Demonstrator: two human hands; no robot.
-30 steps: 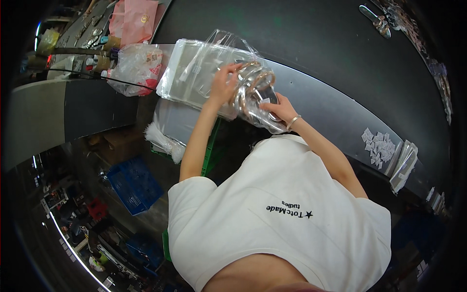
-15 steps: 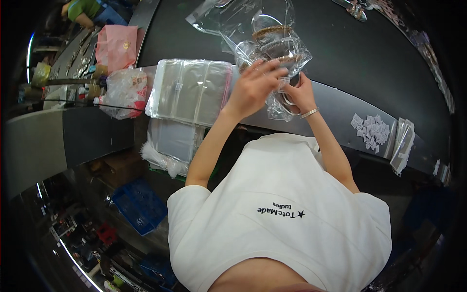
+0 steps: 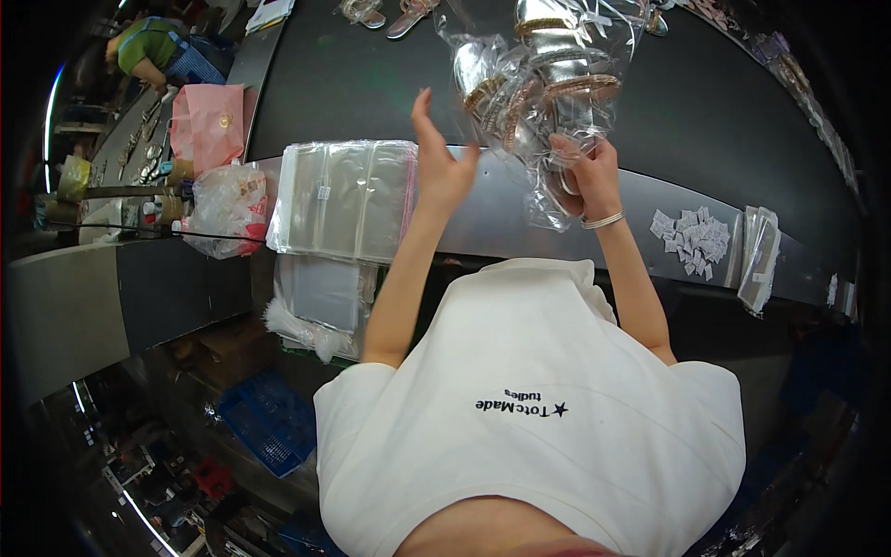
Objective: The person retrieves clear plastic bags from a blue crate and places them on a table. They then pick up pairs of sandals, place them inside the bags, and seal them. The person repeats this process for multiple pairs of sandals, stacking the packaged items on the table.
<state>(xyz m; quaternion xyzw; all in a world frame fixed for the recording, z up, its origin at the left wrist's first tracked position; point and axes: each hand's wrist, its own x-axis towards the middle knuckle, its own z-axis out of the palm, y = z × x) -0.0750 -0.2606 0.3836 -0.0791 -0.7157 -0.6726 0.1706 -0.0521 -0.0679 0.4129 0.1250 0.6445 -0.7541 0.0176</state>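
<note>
My right hand (image 3: 592, 176), with a bracelet at the wrist, grips a clear plastic bag by its near end. Inside the bag is a pair of shiny silver sandals (image 3: 571, 79) with braided gold-toned straps, raised over the black belt. To the left, my left hand (image 3: 444, 167) is off the bag, its fingers stretched out and nothing in them. Just beside that wrist lies a stack of flat clear bags (image 3: 345, 200) on the metal ledge (image 3: 492, 209).
Small white paper slips (image 3: 691, 239) lie heaped on the ledge at right, beside a narrow clear packet (image 3: 760, 260). More sandals (image 3: 408, 17) rest on the far belt (image 3: 343, 93). A pink bag (image 3: 206, 125) and a crumpled plastic bag (image 3: 225, 209) stand left. A co-worker (image 3: 167, 56) bends at far left.
My left hand has let go of the bagged sandals and moved left with its fingers spread. My right hand has shifted slightly right, still holding the bag.
</note>
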